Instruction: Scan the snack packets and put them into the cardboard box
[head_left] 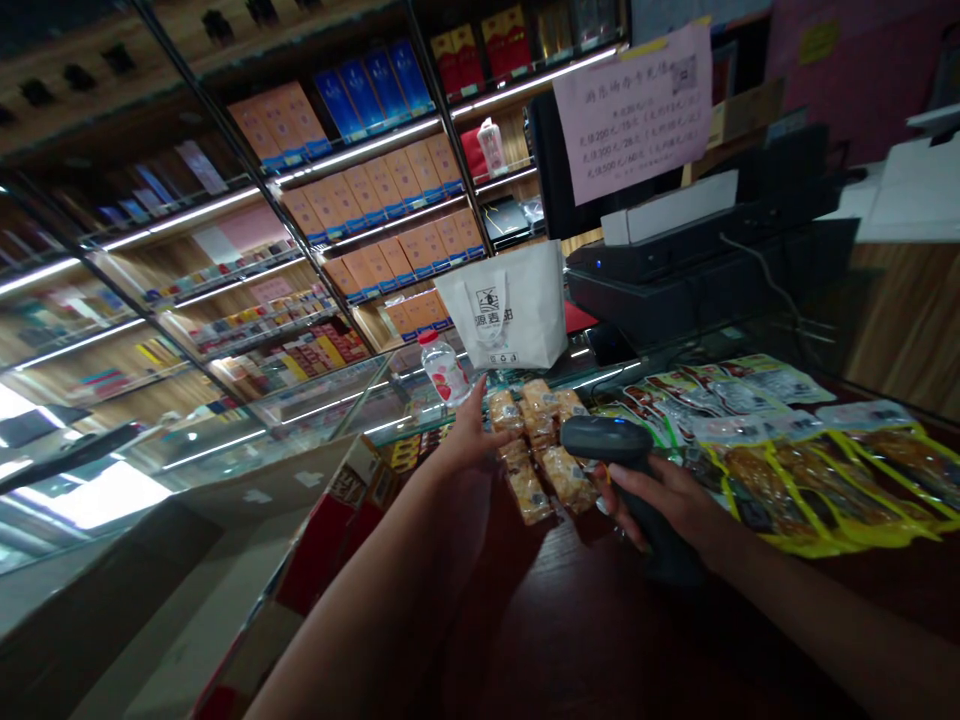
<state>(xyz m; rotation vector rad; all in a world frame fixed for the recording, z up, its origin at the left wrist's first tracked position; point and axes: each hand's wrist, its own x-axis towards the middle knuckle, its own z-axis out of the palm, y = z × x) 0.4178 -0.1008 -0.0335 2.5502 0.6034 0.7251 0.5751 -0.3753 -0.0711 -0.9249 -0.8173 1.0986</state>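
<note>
My right hand (660,500) is wrapped round the handle of a dark barcode scanner (607,440), with a small blue light on top. The scanner's head points left, over clear-wrapped tan snack packs (559,475) grouped on the dark red counter. At the left side of these packs my left hand (476,430) is stretched out, fingers apart, with nothing visibly gripped. Its fingertips are close to the packs and to a clear bottle (444,368) with a red cap. Behind them stands a white carrier bag (510,310) with black print.
Yellow-edged food packets (810,480) lie at the right, with other flat packets behind them. An open cardboard box (202,580) is at the lower left. A black printer (667,240) and a pink handwritten sign (637,115) stand behind the counter, near shelves of boxes (375,195).
</note>
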